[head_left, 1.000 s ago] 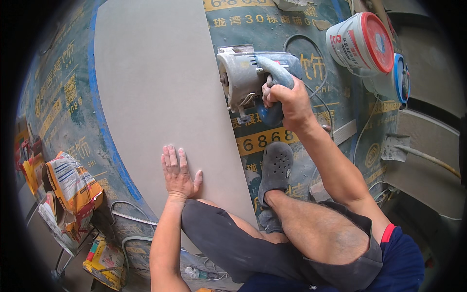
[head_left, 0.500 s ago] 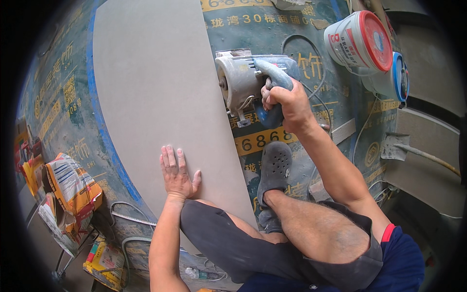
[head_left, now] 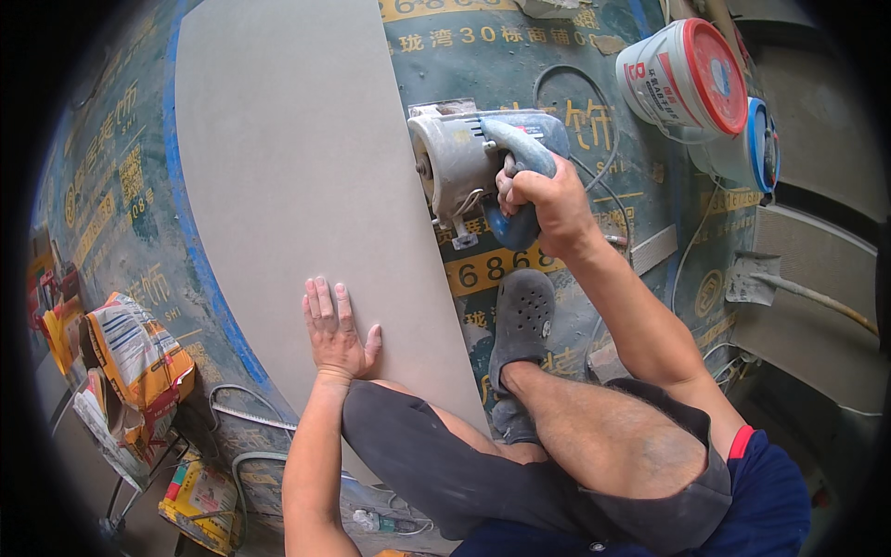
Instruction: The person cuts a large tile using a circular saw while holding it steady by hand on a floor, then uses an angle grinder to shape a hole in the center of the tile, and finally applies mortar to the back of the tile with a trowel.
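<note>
A long grey tile (head_left: 288, 167) lies on a green printed floor sheet. My left hand (head_left: 339, 332) rests flat on its near part, fingers stretched out and dusty. Beyond it and to the right, my right hand (head_left: 548, 202) is wrapped round the blue handle of a tile-cutting power saw (head_left: 459, 153). The saw's dusty metal body stands at the tile's right edge. Its blade cannot be made out. My knee touches or hangs just over the tile's near end; I cannot tell which.
A white bucket with a red lid (head_left: 654, 84) and a blue-lidded tub (head_left: 761, 148) stand at the far right. A power cord (head_left: 608, 121) curls beside the saw. A scraper with a long handle (head_left: 756, 278) lies right. Torn bags (head_left: 139, 353) are at left. My grey clog (head_left: 524, 320) is beside the tile.
Almost nothing differs. The whole scene shifts very slightly left in the picture, while both hands and the saw keep their places on the tile.
</note>
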`<action>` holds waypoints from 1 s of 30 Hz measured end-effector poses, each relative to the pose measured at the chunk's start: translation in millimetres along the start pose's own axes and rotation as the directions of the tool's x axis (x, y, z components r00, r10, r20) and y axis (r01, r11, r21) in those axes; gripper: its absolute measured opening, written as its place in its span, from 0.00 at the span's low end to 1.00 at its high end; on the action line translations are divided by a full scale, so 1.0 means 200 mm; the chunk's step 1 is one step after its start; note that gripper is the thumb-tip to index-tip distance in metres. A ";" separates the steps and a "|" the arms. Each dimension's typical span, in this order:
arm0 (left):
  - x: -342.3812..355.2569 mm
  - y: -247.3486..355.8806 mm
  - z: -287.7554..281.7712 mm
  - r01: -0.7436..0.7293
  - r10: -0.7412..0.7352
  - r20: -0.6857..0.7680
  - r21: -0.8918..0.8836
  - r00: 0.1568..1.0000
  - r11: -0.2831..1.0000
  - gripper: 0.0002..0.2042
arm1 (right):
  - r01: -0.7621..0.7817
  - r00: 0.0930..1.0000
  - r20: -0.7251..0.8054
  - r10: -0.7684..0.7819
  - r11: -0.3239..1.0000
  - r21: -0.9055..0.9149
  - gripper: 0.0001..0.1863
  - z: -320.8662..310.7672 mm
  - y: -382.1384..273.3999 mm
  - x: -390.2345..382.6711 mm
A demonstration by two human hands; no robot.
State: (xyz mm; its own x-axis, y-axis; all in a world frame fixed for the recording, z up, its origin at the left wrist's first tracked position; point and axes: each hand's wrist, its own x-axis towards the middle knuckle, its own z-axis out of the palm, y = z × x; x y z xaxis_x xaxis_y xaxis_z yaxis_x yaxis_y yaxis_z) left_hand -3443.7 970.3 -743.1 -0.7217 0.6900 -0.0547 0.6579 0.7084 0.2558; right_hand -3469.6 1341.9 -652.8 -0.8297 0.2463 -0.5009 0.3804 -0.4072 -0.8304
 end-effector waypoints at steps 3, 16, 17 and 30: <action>0.00 0.00 0.00 0.002 -0.002 0.005 0.003 1.000 1.000 0.44 | -0.001 1.000 0.016 0.001 1.000 -0.007 0.06 -0.01 0.00 0.00; 0.00 0.00 0.00 0.001 -0.001 0.013 0.009 1.000 1.000 0.44 | -0.044 0.999 0.006 0.044 0.999 0.010 0.04 0.00 -0.01 -0.06; 0.00 0.00 0.00 0.001 -0.001 0.013 0.009 1.000 1.000 0.44 | -0.049 0.999 0.001 0.049 0.999 0.010 0.04 0.01 -0.02 -0.07; 0.00 0.00 0.00 0.003 -0.003 0.019 0.006 1.000 1.000 0.44 | -0.086 0.996 -0.010 0.086 0.996 0.025 0.06 -0.02 0.03 -0.12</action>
State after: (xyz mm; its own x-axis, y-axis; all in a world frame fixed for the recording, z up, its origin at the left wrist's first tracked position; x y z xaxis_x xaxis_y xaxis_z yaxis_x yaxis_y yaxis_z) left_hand -3443.7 969.9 -742.2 -0.7194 0.6906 -0.0738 0.6571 0.7112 0.2496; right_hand -3446.1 1337.1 -647.8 -0.7897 0.2194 -0.5730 0.4396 -0.4491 -0.7779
